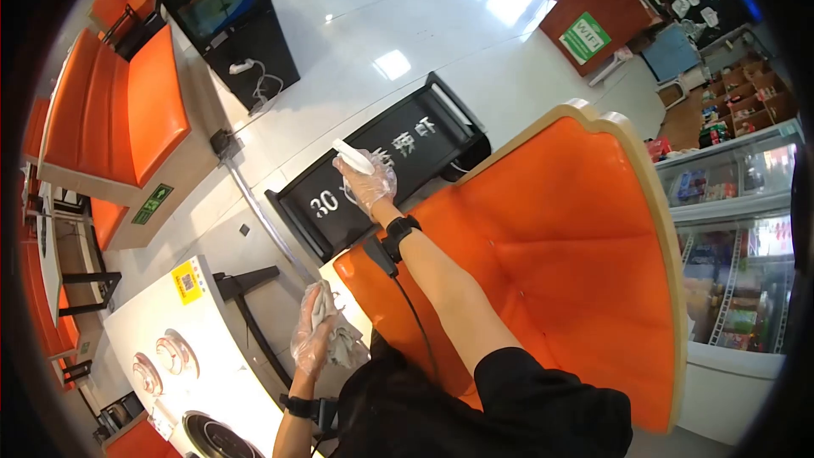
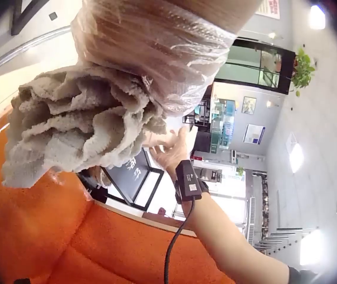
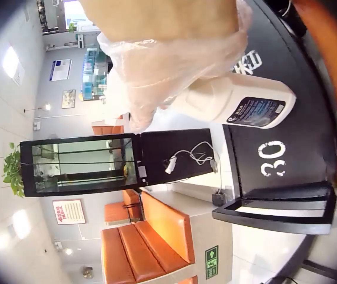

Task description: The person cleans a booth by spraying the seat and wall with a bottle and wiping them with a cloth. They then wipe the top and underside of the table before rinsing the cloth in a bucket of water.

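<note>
My right hand (image 1: 375, 185), in a clear plastic glove, grips a white bottle (image 3: 239, 100) with a dark label. In the head view the bottle lies over the black tray cart (image 1: 307, 236), which has white lettering. Its neck end is hidden by the gloved fingers in the right wrist view. My left hand (image 1: 312, 341), also gloved in clear plastic, holds a crumpled grey cloth (image 2: 79, 127). The cloth bunches out in folds beside the hand, over the front edge of the orange bench seat (image 1: 373, 288).
The padded orange bench back (image 1: 585, 229) rises at the right. At lower left stands a white table (image 1: 212, 322) with round copper-coloured fittings (image 1: 176, 353) and a dark round cooktop (image 1: 222, 436). A glass-front fridge (image 1: 738, 271) stands far right; a black cabinet (image 1: 246, 59) stands ahead.
</note>
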Motion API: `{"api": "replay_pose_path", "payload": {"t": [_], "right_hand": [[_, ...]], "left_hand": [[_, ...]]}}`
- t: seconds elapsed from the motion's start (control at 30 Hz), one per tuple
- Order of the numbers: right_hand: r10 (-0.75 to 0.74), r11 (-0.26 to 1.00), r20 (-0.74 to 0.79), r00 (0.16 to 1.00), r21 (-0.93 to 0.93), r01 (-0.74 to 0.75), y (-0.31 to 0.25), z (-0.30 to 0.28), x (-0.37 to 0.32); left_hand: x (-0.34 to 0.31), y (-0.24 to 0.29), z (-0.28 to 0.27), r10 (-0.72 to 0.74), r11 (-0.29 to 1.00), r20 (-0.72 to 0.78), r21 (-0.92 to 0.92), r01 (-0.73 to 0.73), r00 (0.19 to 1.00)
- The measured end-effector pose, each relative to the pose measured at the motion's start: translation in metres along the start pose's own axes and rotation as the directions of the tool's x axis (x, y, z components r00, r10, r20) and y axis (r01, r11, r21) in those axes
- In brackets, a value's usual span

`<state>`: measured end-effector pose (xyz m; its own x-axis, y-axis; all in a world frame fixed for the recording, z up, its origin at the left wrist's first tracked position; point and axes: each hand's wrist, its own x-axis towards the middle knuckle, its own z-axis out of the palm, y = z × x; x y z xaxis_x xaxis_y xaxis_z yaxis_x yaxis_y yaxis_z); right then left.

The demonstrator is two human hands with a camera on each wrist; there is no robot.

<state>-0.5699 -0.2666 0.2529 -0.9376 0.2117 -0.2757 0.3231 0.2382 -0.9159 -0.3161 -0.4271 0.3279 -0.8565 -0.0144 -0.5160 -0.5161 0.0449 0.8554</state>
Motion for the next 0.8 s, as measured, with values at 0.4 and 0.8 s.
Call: {"api": "replay_pose_path", "payload": {"t": [0.4, 0.8], "right_hand": [[-0.011, 0.874, 0.188, 0.982, -0.475, 0.101, 0.025, -0.023, -0.008], [-0.184, 0.928, 0.067, 0.981, 0.342, 0.151, -0.019, -0.224, -0.226]], "left_hand": [[0.019, -0.010, 0.004, -0.049, 0.994, -0.011, 0.093, 0.050, 0.999], [0.008, 0.085, 0.113, 0.050, 0.858, 0.650, -0.416, 0.300, 0.759]]}}
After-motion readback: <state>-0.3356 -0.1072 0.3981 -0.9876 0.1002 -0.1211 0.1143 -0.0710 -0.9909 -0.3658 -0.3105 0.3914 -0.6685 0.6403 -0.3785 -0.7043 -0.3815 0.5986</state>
